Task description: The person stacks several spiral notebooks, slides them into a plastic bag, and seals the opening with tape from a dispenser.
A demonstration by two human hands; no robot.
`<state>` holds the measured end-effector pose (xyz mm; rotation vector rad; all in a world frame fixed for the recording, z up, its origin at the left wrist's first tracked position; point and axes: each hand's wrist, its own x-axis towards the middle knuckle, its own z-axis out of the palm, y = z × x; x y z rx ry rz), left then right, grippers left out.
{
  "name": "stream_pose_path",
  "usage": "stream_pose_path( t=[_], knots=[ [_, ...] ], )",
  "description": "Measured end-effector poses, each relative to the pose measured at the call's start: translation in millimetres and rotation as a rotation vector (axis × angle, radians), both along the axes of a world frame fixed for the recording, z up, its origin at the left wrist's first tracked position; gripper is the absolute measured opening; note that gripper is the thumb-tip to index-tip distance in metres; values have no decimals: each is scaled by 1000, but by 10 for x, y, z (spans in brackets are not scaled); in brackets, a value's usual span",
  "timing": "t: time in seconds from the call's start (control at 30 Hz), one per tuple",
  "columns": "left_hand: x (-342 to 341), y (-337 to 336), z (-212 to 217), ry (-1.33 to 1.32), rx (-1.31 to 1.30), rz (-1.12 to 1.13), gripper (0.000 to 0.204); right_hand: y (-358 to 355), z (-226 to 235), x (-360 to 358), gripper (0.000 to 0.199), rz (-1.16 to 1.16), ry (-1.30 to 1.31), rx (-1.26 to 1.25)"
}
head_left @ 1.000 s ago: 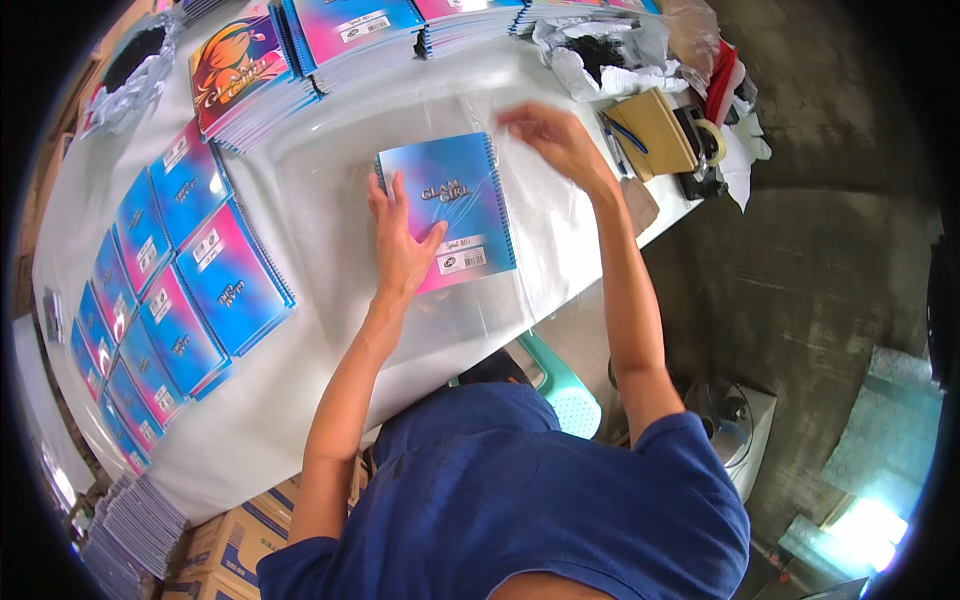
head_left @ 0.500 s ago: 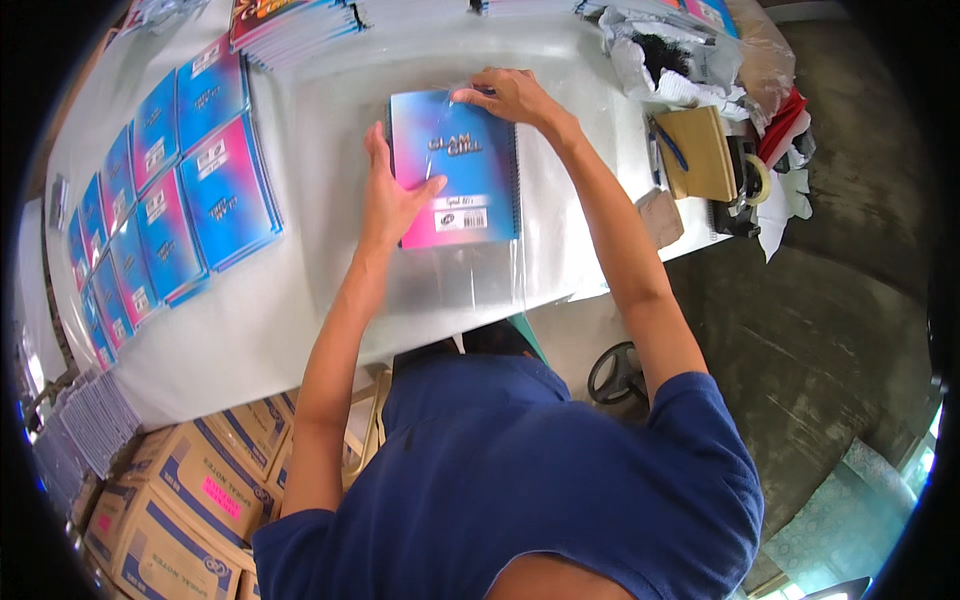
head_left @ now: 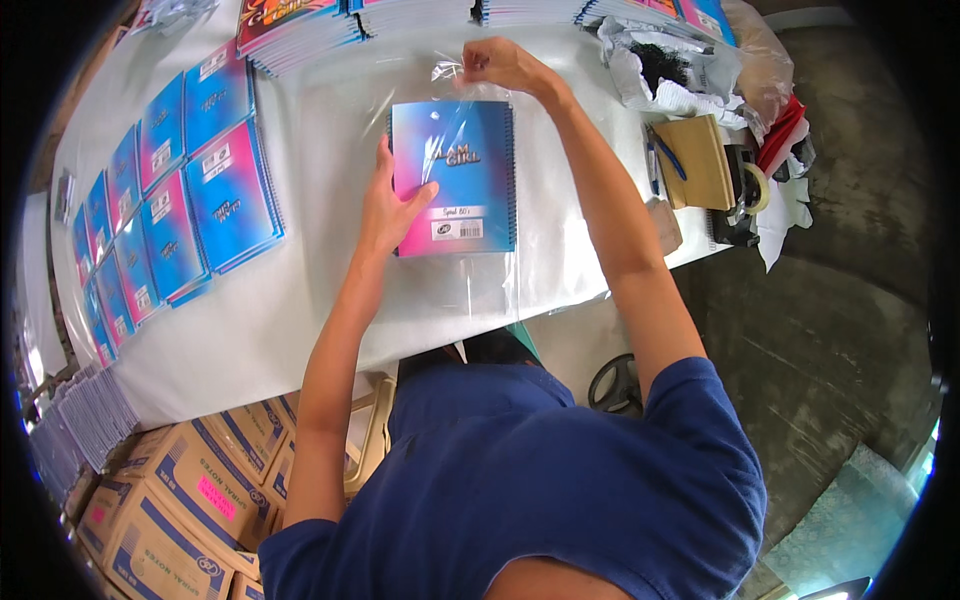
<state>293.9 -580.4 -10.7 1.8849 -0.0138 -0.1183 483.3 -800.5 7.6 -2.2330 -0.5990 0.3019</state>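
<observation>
A blue and pink spiral notebook (head_left: 470,185) lies on the white table in front of me, its wire binding on the right side. My left hand (head_left: 385,205) grips its left edge, thumb on the cover and fingers along the side. Beyond the notebook's top edge, my right hand (head_left: 503,66) is closed on crumpled clear plastic film (head_left: 447,70). The film stretches down over the cover and catches the light. More of it spreads below the notebook. I cannot make out whether the film goes all the way round.
Stacks of similar notebooks (head_left: 235,190) stand on the left, with more piles (head_left: 415,15) along the far side. On the right are a tan pad (head_left: 697,160), a pen, a tape dispenser (head_left: 742,195) and torn paper (head_left: 650,75). Cardboard boxes (head_left: 185,500) sit below the table at left.
My right hand has moved away from the notebook's top edge, pulling the plastic film up with it. My left hand has stayed on the notebook's left edge.
</observation>
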Motion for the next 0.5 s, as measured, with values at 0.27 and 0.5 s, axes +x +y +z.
stream_pose_path(
  t=[0.27,0.5],
  knots=[
    [-33,75,73,78,-127,-8,88,-181,204,-880,14,-349,-576,147],
    [-15,65,-42,-59,-17,19,81,331,284,-2268,30,-152,-431,-154]
  ],
)
